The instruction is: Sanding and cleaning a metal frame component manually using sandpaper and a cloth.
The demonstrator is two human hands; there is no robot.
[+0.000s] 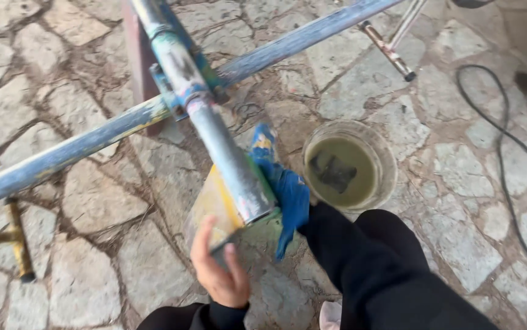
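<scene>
Under the grey-blue metal tube (227, 153) that runs toward the camera, the left hand (219, 269) grips the near edge of a flat, yellow-stained sheet (211, 205), fingers curled round it from below and thumb on top. On the right side of the tube's end, the right hand wears a blue glove (285, 189) and presses against the tube; whether it clasps the tube or only rests on it cannot be told, as the tube hides the fingers. A long, worn blue crossbar (80, 146) crosses the tube higher up. Just right of the glove stands a round container (385, 159) of murky green liquid on the stone paving (92, 201). A black cable (501, 140) loops over the stones at the far right.
</scene>
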